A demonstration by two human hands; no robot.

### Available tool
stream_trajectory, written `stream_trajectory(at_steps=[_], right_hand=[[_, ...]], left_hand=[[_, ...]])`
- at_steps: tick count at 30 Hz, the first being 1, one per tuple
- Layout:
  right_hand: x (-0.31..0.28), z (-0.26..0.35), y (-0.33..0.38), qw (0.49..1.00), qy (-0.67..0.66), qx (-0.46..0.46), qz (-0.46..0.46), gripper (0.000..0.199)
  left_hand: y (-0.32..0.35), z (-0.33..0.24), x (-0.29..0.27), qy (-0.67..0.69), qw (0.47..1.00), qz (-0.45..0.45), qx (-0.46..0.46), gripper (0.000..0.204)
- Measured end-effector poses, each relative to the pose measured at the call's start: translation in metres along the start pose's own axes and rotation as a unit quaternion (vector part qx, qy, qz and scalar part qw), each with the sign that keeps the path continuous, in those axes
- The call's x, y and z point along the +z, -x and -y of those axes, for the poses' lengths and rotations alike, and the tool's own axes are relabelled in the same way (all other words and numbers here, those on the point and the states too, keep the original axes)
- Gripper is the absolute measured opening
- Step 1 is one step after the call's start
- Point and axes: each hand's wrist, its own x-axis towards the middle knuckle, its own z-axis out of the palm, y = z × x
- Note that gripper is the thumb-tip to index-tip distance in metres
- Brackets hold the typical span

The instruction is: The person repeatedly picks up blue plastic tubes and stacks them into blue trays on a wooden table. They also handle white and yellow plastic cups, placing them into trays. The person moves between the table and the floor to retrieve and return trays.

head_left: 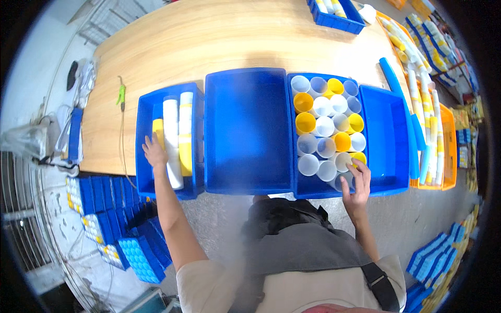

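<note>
My left hand (155, 152) is in the left blue bin (144, 112), fingers spread against a short yellow stack of cups (158, 127). Beside that stack lie a long white stack of cups (171, 115) and a stack in white and yellow (185, 151). To the right, a blue bin (360, 83) is packed with upright cups in white, yellow and clear plastic, mouths up. My right hand (359, 189) is at its near right corner, thumb and fingers curved round a clear cup (339, 183). The fingers partly cover this cup.
A bare blue bin (248, 130) stands between these two, another (385, 141) at the right. A small blue crate (339, 22) with cup stacks is at the back. A green air gun (121, 95) lies on the left. Orange crates (447, 151) and stacked blue crates (141, 255) flank the table.
</note>
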Motion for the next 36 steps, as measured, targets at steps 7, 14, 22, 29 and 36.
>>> stream_trajectory(at_steps=[7, 14, 22, 29, 36], right_hand=[[0.039, 0.073, -0.025, 0.998, -0.035, -0.030, 0.032, 0.040], [0.055, 0.148, -0.050, 0.969, 0.104, -0.212, 0.066, 0.052], [-0.002, 0.030, 0.003, 0.971, -0.037, 0.236, -0.005, 0.097], [0.028, -0.041, 0.054, 0.997, 0.030, -0.033, 0.067, 0.079], [0.016, -0.061, 0.035, 0.966, -0.048, -0.130, 0.217, 0.077]], left_hand=[[-0.039, 0.032, -0.018, 0.379, 0.905, -0.183, -0.052, 0.041], [0.104, -0.132, -0.180, 0.529, 0.792, 0.045, 0.302, 0.026], [0.164, -0.237, -0.175, 0.584, 0.650, 0.303, 0.380, 0.027], [0.243, -0.349, -0.139, 0.254, 0.881, 0.103, 0.386, 0.035], [0.328, -0.302, -0.148, 0.432, 0.810, 0.366, 0.152, 0.043]])
